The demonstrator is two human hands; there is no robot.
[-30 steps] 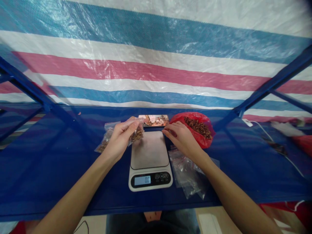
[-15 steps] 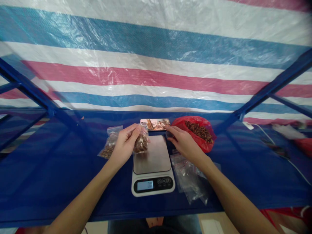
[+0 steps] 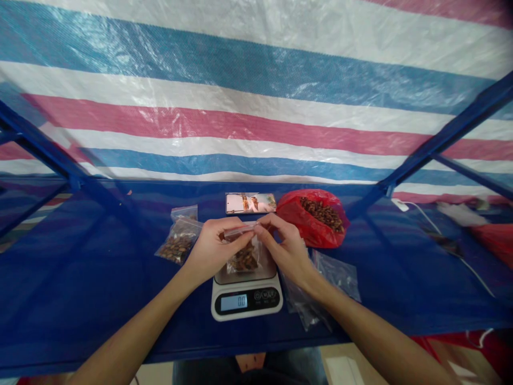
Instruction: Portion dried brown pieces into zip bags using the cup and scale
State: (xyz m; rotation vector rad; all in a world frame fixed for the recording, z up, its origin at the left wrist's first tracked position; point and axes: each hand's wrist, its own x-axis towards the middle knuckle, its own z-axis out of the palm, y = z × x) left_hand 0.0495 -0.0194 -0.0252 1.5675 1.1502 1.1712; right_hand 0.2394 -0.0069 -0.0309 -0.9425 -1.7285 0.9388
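Note:
Both hands pinch the top edge of a small clear zip bag (image 3: 242, 260) with brown dried pieces in its lower part. My left hand (image 3: 219, 241) grips its left end, and my right hand (image 3: 282, 243) has the right end between thumb and fingers. The bag hangs over the steel plate of a white kitchen scale (image 3: 247, 307); whether it touches the plate is hard to see. The scale's display reads 0.0. Left of my left hand lie filled zip bags (image 3: 176, 243). Beside my right hand sits an open red plastic bag (image 3: 310, 224) of the same brown pieces.
A phone (image 3: 250, 203) with a lit screen lies behind the scale. Flat, unfilled zip bags (image 3: 336, 272) lie under and beside my right forearm. A white cable (image 3: 430, 219) runs along the right. Blue metal bars (image 3: 444, 139) and a striped tarp (image 3: 256, 123) frame the blue table.
My right hand has moved left and down onto the zip bag, taking hold of its top edge. My left hand has brought the bag lower, over the scale's middle.

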